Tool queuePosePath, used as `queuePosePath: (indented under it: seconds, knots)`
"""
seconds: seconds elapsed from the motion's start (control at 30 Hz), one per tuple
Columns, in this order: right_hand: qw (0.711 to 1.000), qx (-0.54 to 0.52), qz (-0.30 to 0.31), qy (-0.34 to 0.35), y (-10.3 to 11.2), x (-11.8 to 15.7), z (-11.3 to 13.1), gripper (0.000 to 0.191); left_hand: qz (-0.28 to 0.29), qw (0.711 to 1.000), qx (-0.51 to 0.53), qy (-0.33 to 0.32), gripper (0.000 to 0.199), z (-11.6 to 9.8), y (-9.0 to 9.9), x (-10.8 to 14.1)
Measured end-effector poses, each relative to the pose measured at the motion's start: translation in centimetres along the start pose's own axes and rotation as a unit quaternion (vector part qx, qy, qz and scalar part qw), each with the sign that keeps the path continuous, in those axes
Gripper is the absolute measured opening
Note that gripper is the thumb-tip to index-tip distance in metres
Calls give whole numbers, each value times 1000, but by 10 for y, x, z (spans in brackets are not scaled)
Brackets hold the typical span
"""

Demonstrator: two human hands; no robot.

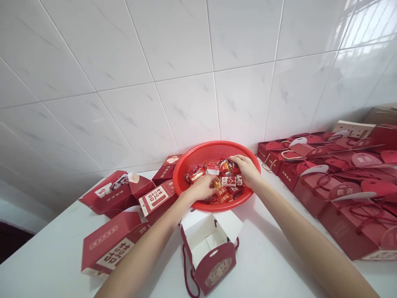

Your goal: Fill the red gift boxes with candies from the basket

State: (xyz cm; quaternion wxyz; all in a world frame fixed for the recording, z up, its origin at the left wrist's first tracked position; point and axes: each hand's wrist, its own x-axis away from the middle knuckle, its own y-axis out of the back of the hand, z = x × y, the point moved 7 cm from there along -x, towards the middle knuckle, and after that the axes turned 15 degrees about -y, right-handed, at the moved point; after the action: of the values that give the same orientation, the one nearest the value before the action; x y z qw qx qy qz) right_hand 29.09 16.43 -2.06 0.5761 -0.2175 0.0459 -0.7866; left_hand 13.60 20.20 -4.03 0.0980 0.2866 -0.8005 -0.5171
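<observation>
white marbled tile wall (124, 62) is running behind everything, with window light bouncing off it up in the right corner, and a white table (62, 258) is sitting right under it. red plastic basket (228, 206) is standing near the wall around the middle, and it's holding a pile of wrapped sweets (225, 197), mostly red wrappers with some white and gold bits showing.

both hands are going into that basket. left hand (203, 188) is reaching over the front left of the rim, fingers bending down onto the sweets, thumb side facing in. can't tell if they're actually pinching one. right hand (247, 169) is coming in over the right side, fingers curling down at the back right of the pile, tips partly getting lost among the wrappers, so can't tell what they're gripping either.

just in front of the basket, an open box (217, 265) is showing its white inside, flaps spreading, with a dark red cord (187, 275) looping down its left side onto the table. off to the left, a loose bunch of red boxes (107, 244) is lying at odd angles, some showing pale panels with red characters. over on the right, rows of handled boxes (313, 188) are standing packed close together.
</observation>
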Motion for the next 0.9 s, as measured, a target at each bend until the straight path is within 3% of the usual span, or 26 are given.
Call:
queuePosePath:
  seconds: [0.17,0.27,0.4,0.5,0.6,0.7,0.8,0.9]
  knots:
    - [1000,-23,10,2,-2,1,-1,10,89,992,-89,15,69,-11,-9,3]
    - [1000,-23,18,0,-3,0,-1,10,124,985,-117,22,57,-15,-12,4]
    - [999,-27,28,0,-4,-2,-3,13,122,985,-121,-6,26,-20,-14,2]
    - [999,-20,26,4,-3,-2,-3,15,121,984,-132,-1,19,-21,-15,3]
    - [1000,0,21,24,-3,-1,-1,15,73,989,-126,18,25,-21,-10,6]
    - [999,10,20,24,-3,-1,0,17,-35,994,-106,22,25,-21,2,7]
    - [999,21,28,17,-4,-2,-2,19,-141,987,-73,-28,21,-27,14,8]
    - [998,38,36,27,-5,-2,-2,22,-192,975,-46,-97,20,-35,20,8]
